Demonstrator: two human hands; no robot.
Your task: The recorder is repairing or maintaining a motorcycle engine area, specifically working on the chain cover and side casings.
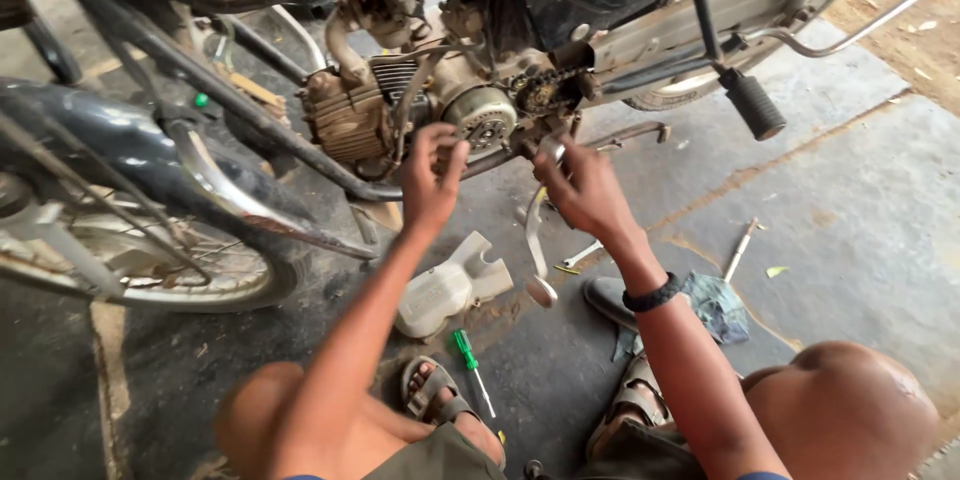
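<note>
Grey concrete floor (860, 200) carries everything: the person squats beside a motorcycle, knees wide, sandalled feet planted so both arms reach the engine (350, 115) at about 12 o'clock from the body.

The left hand (430, 175) is up at the round rotor housing (482, 118), fingers curled and half closed with the tips at its lower left edge; I judge it is steadying or feeling that part, though whether it pinches anything small I cannot tell. The right hand (580, 185) sits at 3 o'clock of the left, near it, fingers bent around the top of a shiny lever (537, 240) that hangs down from below the chain sprocket (545, 90). The grip looks loose to moderate, thumb side hidden. A dark band (652, 294) circles that wrist.

A pale side cover (450, 288) lies on the floor at 6 o'clock of the left hand, open side partly up; nothing shows inside it. It probably lies there to leave the sprocket and rotor bare. A green-handled screwdriver (468, 360) lies just at 6 o'clock of the cover, beside the left foot, within easy reach. A thin tool (740, 248) rests at 3 o'clock of the lever, well apart, and a crumpled blue-grey rag (715, 305) lies near the right forearm. The front wheel (150, 260) stands at 9 o'clock.
</note>
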